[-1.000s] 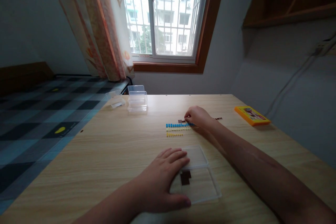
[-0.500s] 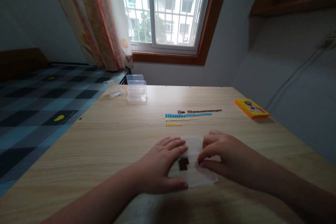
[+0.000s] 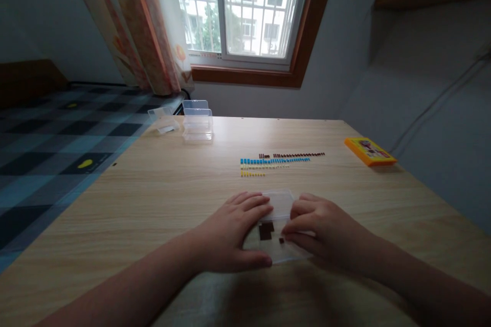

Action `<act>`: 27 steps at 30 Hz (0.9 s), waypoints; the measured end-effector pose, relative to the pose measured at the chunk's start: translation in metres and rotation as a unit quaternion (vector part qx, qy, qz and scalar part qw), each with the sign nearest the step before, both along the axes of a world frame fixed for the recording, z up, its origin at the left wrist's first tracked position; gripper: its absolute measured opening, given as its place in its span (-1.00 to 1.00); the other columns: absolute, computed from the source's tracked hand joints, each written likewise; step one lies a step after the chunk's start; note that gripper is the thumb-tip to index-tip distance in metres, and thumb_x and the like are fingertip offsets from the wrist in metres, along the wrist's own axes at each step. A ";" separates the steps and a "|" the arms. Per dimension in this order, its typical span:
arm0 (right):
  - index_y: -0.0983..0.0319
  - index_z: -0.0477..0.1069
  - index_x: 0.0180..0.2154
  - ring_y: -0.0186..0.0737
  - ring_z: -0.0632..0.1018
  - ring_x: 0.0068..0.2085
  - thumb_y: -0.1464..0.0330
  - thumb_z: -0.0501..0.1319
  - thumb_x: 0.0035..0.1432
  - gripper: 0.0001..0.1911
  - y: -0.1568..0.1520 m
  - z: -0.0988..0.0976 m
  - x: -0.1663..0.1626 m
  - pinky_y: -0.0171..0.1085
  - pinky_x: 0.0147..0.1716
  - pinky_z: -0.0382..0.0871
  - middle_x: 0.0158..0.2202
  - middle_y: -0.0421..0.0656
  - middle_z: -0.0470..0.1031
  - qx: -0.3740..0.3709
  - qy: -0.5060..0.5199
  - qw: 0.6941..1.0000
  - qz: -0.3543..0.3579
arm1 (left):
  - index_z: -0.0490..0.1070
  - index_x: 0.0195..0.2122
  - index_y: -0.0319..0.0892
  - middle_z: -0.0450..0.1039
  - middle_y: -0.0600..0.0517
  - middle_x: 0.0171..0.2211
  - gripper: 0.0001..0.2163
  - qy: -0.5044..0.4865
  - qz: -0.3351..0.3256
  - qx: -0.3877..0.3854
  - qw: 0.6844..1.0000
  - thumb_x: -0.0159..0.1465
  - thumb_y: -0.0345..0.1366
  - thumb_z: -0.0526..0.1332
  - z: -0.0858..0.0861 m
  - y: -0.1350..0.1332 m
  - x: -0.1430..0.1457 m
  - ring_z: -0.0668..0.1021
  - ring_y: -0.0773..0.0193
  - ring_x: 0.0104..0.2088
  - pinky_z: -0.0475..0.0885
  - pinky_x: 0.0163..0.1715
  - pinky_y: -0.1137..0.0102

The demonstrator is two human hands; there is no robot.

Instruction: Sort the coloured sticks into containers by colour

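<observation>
A clear plastic box (image 3: 293, 252) lies with its lid folded back on the table in front of me. My left hand (image 3: 236, 232) rests flat across its left side, fingers on the lid part and thumb along the near edge. In the box sits a cluster of dark brown pieces (image 3: 265, 231). To the right of that cluster is a single small brown block (image 3: 281, 240), touching the pinched fingertips of my right hand (image 3: 316, 225). The right palm and other fingers hide the box's right side.
Rows of tiny brown (image 3: 299, 155), blue (image 3: 264, 161), pale and yellow blocks (image 3: 249, 174) lie beyond the box. More clear boxes (image 3: 197, 125) stand at the far left. An orange-yellow package (image 3: 370, 152) lies at the right edge of the table.
My right hand has moved left and down over the box, and the small brown block now shows at its fingertips. The left hand keeps its place on the box. The view has tilted slightly.
</observation>
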State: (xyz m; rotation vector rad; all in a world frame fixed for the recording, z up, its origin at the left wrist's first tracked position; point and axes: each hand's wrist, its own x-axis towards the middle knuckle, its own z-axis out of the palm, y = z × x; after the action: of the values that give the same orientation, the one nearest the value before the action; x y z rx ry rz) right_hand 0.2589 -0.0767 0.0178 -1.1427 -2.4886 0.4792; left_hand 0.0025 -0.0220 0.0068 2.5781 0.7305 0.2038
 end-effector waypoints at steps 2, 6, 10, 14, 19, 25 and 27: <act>0.17 0.62 -0.29 -0.22 0.45 -0.26 0.35 0.21 0.40 -0.77 0.001 0.000 0.004 -0.24 -0.22 0.25 -0.32 -0.15 0.55 0.003 0.003 0.999 0.044 | 0.27 0.38 -0.24 0.21 -0.25 0.40 -0.14 0.005 -0.002 0.001 1.000 0.17 0.15 0.43 0.000 0.000 0.001 0.25 -0.21 0.40 0.09 0.41 -0.11; 0.19 0.61 -0.26 -0.25 0.45 -0.29 0.41 0.18 0.39 -0.77 0.003 -0.005 0.006 -0.24 -0.23 0.25 -0.33 -0.16 0.53 0.010 -0.004 0.996 0.092 | 0.28 0.36 -0.22 0.22 -0.25 0.40 -0.15 0.002 -0.005 0.006 1.000 0.17 0.14 0.43 0.000 0.000 0.001 0.26 -0.18 0.40 0.09 0.41 -0.09; 0.18 0.61 -0.24 -0.27 0.46 -0.29 0.44 0.19 0.37 -0.79 0.003 -0.011 0.003 -0.24 -0.22 0.26 -0.31 -0.17 0.54 0.003 -0.004 0.996 0.085 | 0.30 0.35 -0.21 0.22 -0.24 0.40 -0.16 -0.005 -0.003 0.006 1.000 0.16 0.13 0.44 0.000 0.000 0.001 0.26 -0.18 0.40 0.10 0.41 -0.09; 0.20 0.60 -0.26 -0.25 0.45 -0.29 0.42 0.17 0.40 -0.76 0.004 -0.014 0.000 -0.24 -0.24 0.25 -0.33 -0.16 0.52 0.015 -0.002 0.997 0.079 | 0.29 0.36 -0.23 0.22 -0.25 0.40 -0.16 -0.005 -0.004 0.006 1.000 0.16 0.14 0.44 -0.001 0.000 0.001 0.26 -0.18 0.40 0.10 0.41 -0.09; 0.18 0.61 -0.11 -0.25 0.45 -0.29 0.38 0.12 0.45 -0.74 0.007 -0.017 0.001 -0.24 -0.23 0.27 -0.32 -0.14 0.53 0.028 0.024 0.996 0.082 | 0.30 0.35 -0.20 0.23 -0.25 0.39 -0.18 -0.010 -0.007 0.009 1.000 0.17 0.15 0.43 -0.002 0.000 0.001 0.27 -0.19 0.40 0.11 0.40 -0.10; 0.21 0.60 -0.17 -0.24 0.46 -0.27 0.37 0.10 0.45 -0.72 0.007 -0.019 0.003 -0.23 -0.22 0.28 -0.31 -0.12 0.53 0.016 0.019 0.996 0.088 | 0.30 0.35 -0.19 0.26 -0.24 0.38 -0.18 -0.023 -0.011 0.012 1.000 0.17 0.15 0.42 -0.003 0.001 0.002 0.28 -0.19 0.38 0.10 0.41 -0.09; 0.20 0.60 -0.18 -0.24 0.46 -0.28 0.38 0.10 0.44 -0.73 0.007 -0.019 0.002 -0.23 -0.23 0.27 -0.33 -0.13 0.52 0.020 0.012 0.996 0.089 | 0.30 0.35 -0.17 0.26 -0.23 0.38 -0.18 -0.024 -0.011 0.011 1.000 0.18 0.16 0.41 -0.004 0.001 0.001 0.28 -0.19 0.39 0.10 0.41 -0.10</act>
State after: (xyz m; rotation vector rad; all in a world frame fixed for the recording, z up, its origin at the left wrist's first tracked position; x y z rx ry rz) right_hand 0.2606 -0.0695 -0.0008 -0.8993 -2.5795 0.4858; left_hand 0.0039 -0.0213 0.0026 2.5920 0.6858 0.2661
